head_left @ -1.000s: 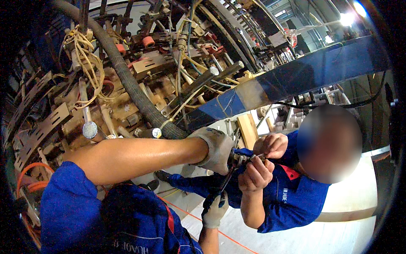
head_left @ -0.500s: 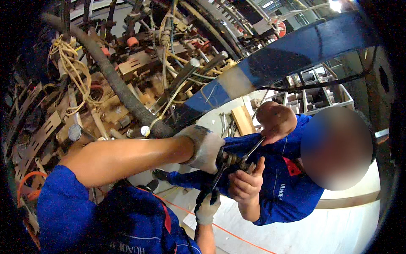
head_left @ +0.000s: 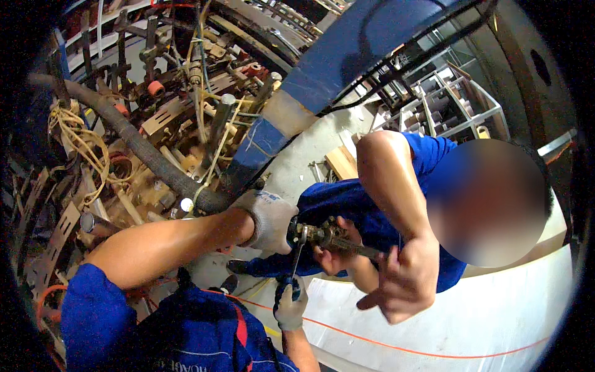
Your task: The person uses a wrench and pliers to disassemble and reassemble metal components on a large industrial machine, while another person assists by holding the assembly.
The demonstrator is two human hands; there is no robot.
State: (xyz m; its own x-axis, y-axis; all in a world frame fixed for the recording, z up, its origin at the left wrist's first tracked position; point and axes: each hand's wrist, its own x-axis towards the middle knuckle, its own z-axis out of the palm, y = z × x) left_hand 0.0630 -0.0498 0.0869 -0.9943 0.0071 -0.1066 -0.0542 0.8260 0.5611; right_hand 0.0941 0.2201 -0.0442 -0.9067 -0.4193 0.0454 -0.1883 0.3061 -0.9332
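My left hand (head_left: 269, 220), in a grey knit glove, is wrapped round one end of a dark metal fitting (head_left: 321, 235). Below it my gloved right hand (head_left: 289, 305) grips a long slim wrench (head_left: 297, 260), whose head meets that fitting. Facing me is a co-worker in blue workwear (head_left: 319, 195). One bare hand (head_left: 331, 259) of theirs is at the fitting's underside; the other (head_left: 406, 282) has loosely spread fingers at a dark bar (head_left: 365, 250) that runs rightward from the fitting.
Machinery with ropes, pipes and a thick hose (head_left: 142, 142) fills the upper left. A blue beam (head_left: 322, 43) crosses above. A metal rack of cylinders (head_left: 462, 105) stands behind the co-worker, near wooden boards (head_left: 341, 161). An orange cable (head_left: 396, 347) crosses a pale surface (head_left: 496, 310).
The co-worker's upper hand has swung down and right, its forearm now slanting downward. My hands and the fitting sit somewhat further left in the picture, and the view has shifted.
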